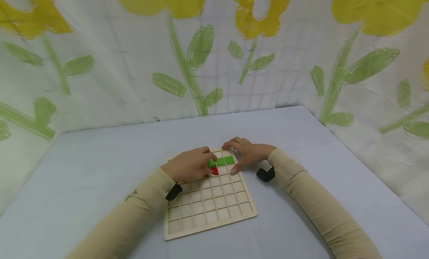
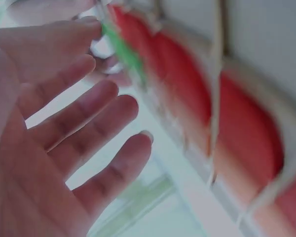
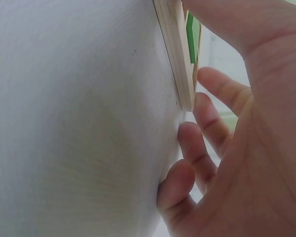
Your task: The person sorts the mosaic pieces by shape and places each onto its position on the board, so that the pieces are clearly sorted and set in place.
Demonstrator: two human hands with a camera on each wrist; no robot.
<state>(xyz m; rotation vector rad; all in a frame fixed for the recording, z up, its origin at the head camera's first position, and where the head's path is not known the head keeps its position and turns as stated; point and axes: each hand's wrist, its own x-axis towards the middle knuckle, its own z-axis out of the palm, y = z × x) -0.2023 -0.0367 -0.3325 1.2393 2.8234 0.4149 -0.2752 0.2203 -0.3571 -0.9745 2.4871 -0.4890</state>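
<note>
A square wooden grid board (image 1: 209, 205) lies on the table. Green pieces (image 1: 225, 161) sit in a row near its far right corner, and a red piece (image 1: 214, 171) lies just nearer. My left hand (image 1: 191, 164) is over the board's far part, thumb and index by the green and red pieces. In the left wrist view its other fingers are extended; several red pieces (image 2: 246, 123) fill cells beside a green piece (image 2: 123, 49). My right hand (image 1: 248, 152) spans the far right corner, thumb on the board, fingers loosely bent by the edge (image 3: 180, 64).
A pale table (image 1: 100, 169) surrounds the board. Behind it hangs a white curtain (image 1: 134, 65) printed with yellow flowers and green leaves. A black wrist device (image 1: 266, 174) is worn at the right wrist, another (image 1: 174, 192) at the left.
</note>
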